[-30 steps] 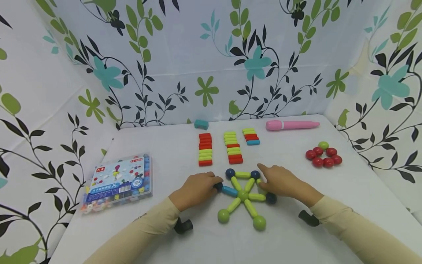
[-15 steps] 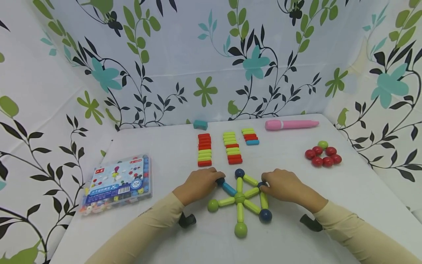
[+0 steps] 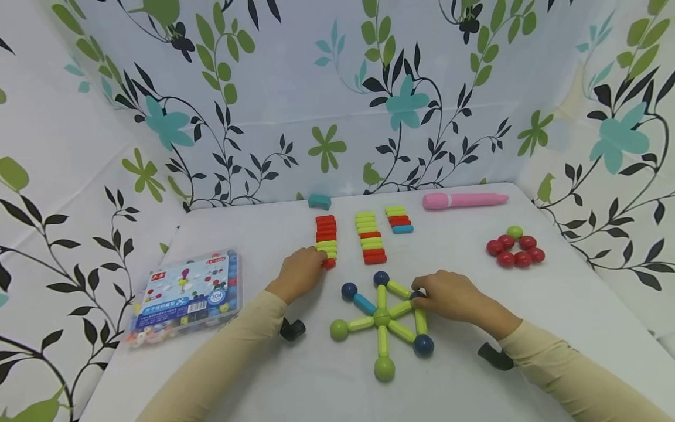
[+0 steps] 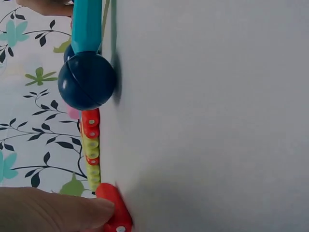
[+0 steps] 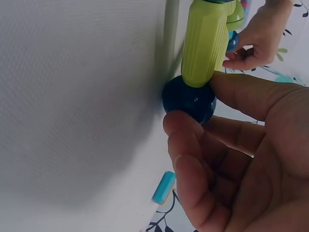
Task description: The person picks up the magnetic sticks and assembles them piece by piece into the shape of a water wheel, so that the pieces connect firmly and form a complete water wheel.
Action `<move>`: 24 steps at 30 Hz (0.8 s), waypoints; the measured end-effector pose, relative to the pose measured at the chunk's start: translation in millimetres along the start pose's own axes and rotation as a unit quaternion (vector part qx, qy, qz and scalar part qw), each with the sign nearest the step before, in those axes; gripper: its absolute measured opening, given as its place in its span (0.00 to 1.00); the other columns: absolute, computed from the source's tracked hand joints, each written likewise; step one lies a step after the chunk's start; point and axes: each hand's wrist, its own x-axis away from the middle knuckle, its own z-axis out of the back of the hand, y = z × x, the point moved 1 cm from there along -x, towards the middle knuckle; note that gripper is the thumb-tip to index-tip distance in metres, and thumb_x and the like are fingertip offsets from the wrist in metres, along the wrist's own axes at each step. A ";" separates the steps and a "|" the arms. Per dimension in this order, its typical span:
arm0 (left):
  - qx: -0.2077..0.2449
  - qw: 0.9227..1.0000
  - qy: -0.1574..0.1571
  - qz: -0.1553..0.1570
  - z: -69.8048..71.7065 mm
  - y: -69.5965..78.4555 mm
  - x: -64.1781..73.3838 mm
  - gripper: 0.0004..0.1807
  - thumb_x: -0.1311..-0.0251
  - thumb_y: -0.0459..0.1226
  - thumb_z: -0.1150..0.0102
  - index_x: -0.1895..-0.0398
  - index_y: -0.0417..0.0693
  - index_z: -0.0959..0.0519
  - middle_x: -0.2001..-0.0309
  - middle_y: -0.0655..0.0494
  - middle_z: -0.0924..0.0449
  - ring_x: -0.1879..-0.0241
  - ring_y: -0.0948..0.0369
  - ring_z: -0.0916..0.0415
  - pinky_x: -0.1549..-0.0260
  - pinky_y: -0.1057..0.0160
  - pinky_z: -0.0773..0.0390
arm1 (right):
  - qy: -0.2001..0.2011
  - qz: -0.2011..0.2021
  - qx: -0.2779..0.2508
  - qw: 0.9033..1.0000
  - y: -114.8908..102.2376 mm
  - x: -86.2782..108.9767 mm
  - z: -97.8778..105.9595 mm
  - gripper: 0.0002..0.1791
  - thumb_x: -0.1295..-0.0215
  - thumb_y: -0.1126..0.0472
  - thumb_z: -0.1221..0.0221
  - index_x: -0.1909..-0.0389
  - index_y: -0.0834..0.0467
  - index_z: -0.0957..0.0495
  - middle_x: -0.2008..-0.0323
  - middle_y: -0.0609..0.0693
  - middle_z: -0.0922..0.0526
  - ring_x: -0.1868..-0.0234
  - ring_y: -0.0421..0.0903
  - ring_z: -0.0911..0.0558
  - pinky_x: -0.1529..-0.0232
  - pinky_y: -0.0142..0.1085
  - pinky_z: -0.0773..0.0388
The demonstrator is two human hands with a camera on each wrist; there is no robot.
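A star-shaped ball-and-stick model lies on the white table, with a green centre ball (image 3: 382, 317), yellow-green sticks (image 3: 382, 341) and one blue stick (image 3: 364, 303). Dark blue balls (image 3: 349, 291) and green balls (image 3: 384, 368) cap its arms. My right hand (image 3: 448, 296) pinches the dark blue ball (image 5: 186, 101) at the model's right between thumb and fingers. My left hand (image 3: 299, 272) is at the near end of the left stick column, its thumb on a red stick (image 4: 112, 205); its other fingers are hidden in the left wrist view.
Two more columns of coloured sticks (image 3: 370, 234) (image 3: 399, 220) lie behind the model. A clear parts box (image 3: 187, 293) is at left, a teal block (image 3: 319, 201) and pink pen-shaped object (image 3: 465, 200) at the back. Red balls (image 3: 505, 259) form a ring at right, with one green ball (image 3: 514, 232).
The model has turned clockwise under both hands. My left hand has since let go of its dark blue ball and moved left to the red stick. My right hand keeps hold of its ball.
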 end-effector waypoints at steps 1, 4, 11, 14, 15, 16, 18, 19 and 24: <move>0.004 1.000 -0.006 0.006 -0.6 -0.8 -0.1 0.10 0.35 0.36 0.33 0.52 0.46 0.14 0.66 0.52 0.20 0.66 0.56 0.24 0.62 0.58 0.17 | 0.000 0.002 0.000 1.000 0.3 -0.6 -0.4 0.16 0.37 0.51 0.31 0.51 0.54 0.14 0.69 0.42 0.15 0.71 0.40 0.25 0.71 0.35 0.25; 0.010 1.000 -0.013 0.019 -1.5 -1.6 0.5 0.12 0.37 0.38 0.30 0.53 0.46 0.15 0.68 0.54 0.21 0.68 0.58 0.26 0.65 0.60 0.18 | 0.002 0.006 0.000 1.000 1.2 -2.3 -0.9 0.17 0.37 0.51 0.31 0.50 0.54 0.14 0.69 0.42 0.16 0.71 0.40 0.25 0.71 0.35 0.25; 0.059 0.998 0.007 0.016 -1.8 8.1 -0.5 0.11 0.36 0.40 0.32 0.52 0.49 0.16 0.68 0.56 0.16 0.69 0.59 0.23 0.66 0.60 0.19 | 0.007 0.013 -0.004 1.000 1.8 -5.3 -0.2 0.17 0.37 0.51 0.31 0.51 0.54 0.15 0.70 0.41 0.16 0.71 0.39 0.25 0.71 0.35 0.25; 0.138 0.990 0.006 0.022 0.9 21.6 -1.5 0.17 0.34 0.42 0.33 0.44 0.50 0.17 0.64 0.56 0.15 0.68 0.60 0.22 0.66 0.62 0.19 | 0.004 0.013 -0.007 1.000 3.2 -5.3 0.5 0.16 0.37 0.51 0.31 0.52 0.53 0.14 0.71 0.40 0.17 0.71 0.40 0.25 0.71 0.34 0.25; 0.160 0.987 0.004 0.022 1.4 26.6 -1.9 0.18 0.34 0.43 0.34 0.42 0.50 0.17 0.63 0.56 0.15 0.68 0.61 0.22 0.66 0.63 0.19 | 0.002 0.012 -0.008 1.000 3.8 -5.3 0.7 0.15 0.37 0.51 0.31 0.52 0.53 0.14 0.71 0.40 0.18 0.71 0.40 0.25 0.71 0.34 0.25; 0.179 0.984 0.002 0.021 2.3 31.8 -2.1 0.19 0.33 0.43 0.34 0.41 0.50 0.18 0.63 0.56 0.14 0.68 0.61 0.22 0.67 0.64 0.19 | 0.000 0.012 -0.008 1.000 4.6 -5.4 0.8 0.15 0.37 0.51 0.31 0.52 0.53 0.14 0.71 0.40 0.18 0.71 0.40 0.25 0.71 0.34 0.25; 0.209 0.978 -0.005 0.025 1.6 40.8 -2.2 0.19 0.33 0.43 0.35 0.40 0.51 0.19 0.61 0.55 0.15 0.67 0.60 0.22 0.68 0.64 0.19 | -0.004 0.011 -0.007 1.000 5.8 -5.8 0.8 0.15 0.37 0.51 0.31 0.52 0.53 0.14 0.71 0.40 0.18 0.71 0.40 0.25 0.71 0.35 0.25; 0.216 0.976 -0.008 0.024 0.4 44.0 -2.3 0.19 0.33 0.43 0.35 0.41 0.51 0.19 0.61 0.56 0.15 0.67 0.61 0.22 0.68 0.64 0.19 | -0.005 0.010 -0.007 1.000 6.2 -6.2 0.5 0.16 0.37 0.51 0.31 0.52 0.53 0.14 0.71 0.40 0.18 0.71 0.40 0.25 0.70 0.35 0.25; 0.210 0.977 -0.029 0.025 -7.7 50.9 -0.3 0.16 0.32 0.44 0.36 0.44 0.53 0.18 0.65 0.59 0.16 0.69 0.62 0.22 0.72 0.65 0.21 | -0.005 0.013 -0.008 1.000 5.5 -7.4 -1.4 0.16 0.37 0.50 0.30 0.52 0.52 0.14 0.71 0.40 0.18 0.71 0.40 0.25 0.70 0.35 0.25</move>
